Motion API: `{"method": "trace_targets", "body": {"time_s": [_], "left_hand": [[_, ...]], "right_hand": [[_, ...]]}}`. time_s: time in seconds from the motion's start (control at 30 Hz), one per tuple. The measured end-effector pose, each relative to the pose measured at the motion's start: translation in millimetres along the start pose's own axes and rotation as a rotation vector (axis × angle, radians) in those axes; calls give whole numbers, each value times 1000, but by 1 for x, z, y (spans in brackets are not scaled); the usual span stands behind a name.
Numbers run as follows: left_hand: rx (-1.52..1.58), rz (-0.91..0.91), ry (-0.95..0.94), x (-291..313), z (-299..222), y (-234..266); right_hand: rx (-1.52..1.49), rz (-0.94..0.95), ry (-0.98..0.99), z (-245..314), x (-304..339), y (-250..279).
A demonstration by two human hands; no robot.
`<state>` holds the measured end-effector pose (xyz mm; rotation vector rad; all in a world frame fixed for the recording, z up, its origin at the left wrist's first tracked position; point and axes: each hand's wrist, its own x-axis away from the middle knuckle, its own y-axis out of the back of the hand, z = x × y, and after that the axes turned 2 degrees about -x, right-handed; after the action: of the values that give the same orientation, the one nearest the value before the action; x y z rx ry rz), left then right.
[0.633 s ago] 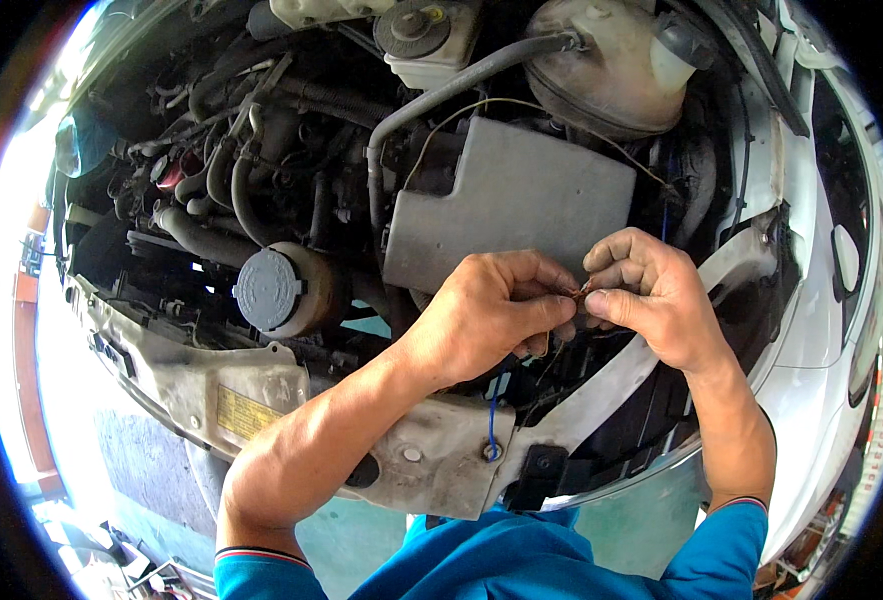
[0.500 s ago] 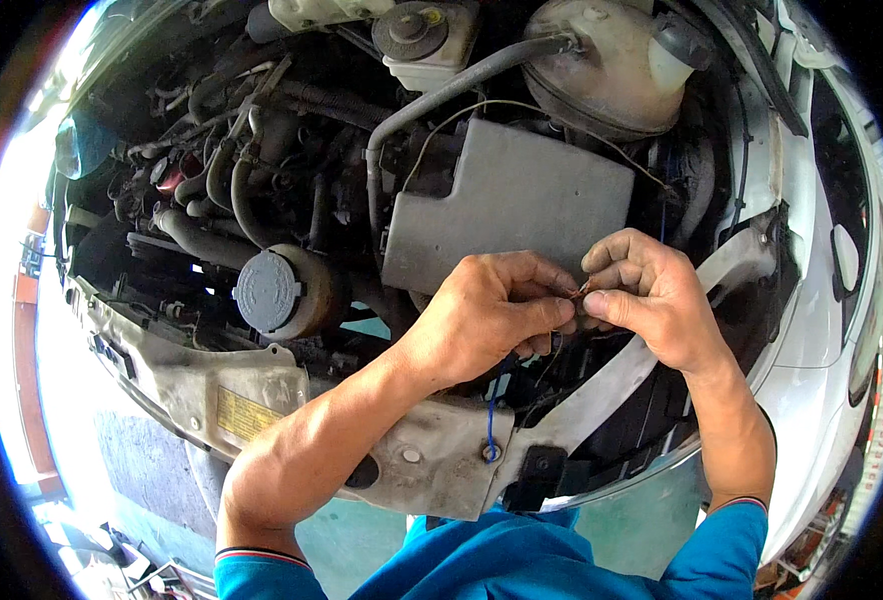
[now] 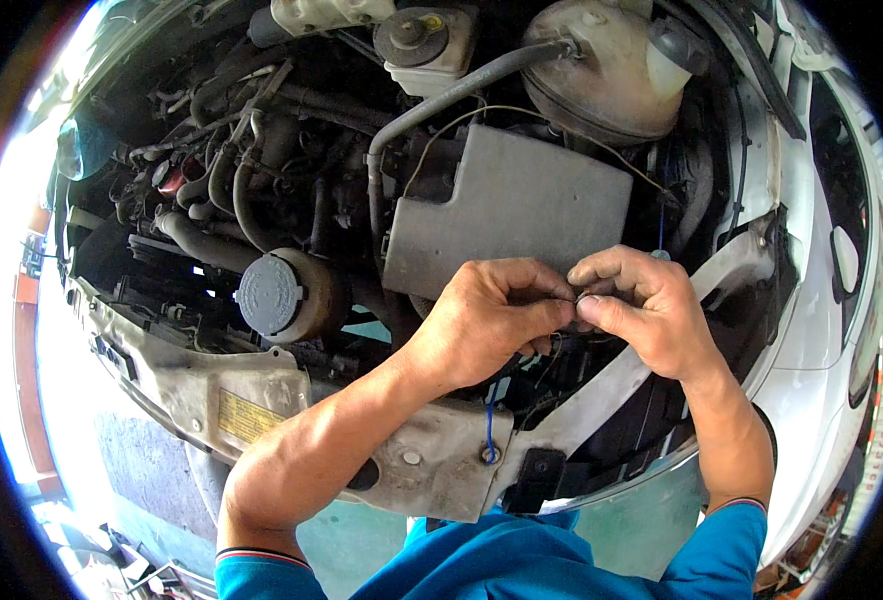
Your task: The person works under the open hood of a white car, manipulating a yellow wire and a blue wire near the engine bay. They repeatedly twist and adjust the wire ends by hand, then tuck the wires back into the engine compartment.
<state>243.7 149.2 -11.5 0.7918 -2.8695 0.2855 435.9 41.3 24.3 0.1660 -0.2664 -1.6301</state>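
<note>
Just on the near side of a flat grey cover (image 3: pixel 514 215), pinching a thin wire (image 3: pixel 579 298), mostly hidden by the fingertips (image 3: pixel 564 312), between thumb and fingers of the left hand (image 3: pixel 497 310); closed on it too with thumb and forefinger of the right hand (image 3: pixel 652 312), almost tip to tip. Held well to the right of a reservoir (image 3: pixel 320 295) with a round grey cap (image 3: pixel 269 293). With the left forearm (image 3: pixel 332 430) over a pale front panel (image 3: pixel 432 470), near a blue wire (image 3: pixel 490 425) running down to a round hole there.
</note>
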Motion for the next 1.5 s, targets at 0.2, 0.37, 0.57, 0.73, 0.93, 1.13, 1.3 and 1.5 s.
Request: {"method": "trace_targets", "body": {"time_s": [0.2,0.37,0.57,0.73,0.93,1.13,1.3,1.5], "left_hand": [[13,-44,2,-1,-2,-4],[56,-43,-18,-3,0,-5],[-2,-36,-49,-6,5,-5],[-21,-16,-35,-6,0,-5],[43,14,-35,-5,4,-3],[36,55,-59,-7,2,-2],[75,73,-47,-6,2,0],[31,69,-20,-6,2,1]], "right_hand": [[119,-75,88,-1,0,-2],[213,-134,62,2,2,-1],[456,-127,251,-1,1,1],[513,-159,364,3,3,-2],[370,-42,128,8,3,8],[104,-19,-97,4,4,10],[-47,-15,-84,0,2,8],[126,-58,176,9,5,5]]}}
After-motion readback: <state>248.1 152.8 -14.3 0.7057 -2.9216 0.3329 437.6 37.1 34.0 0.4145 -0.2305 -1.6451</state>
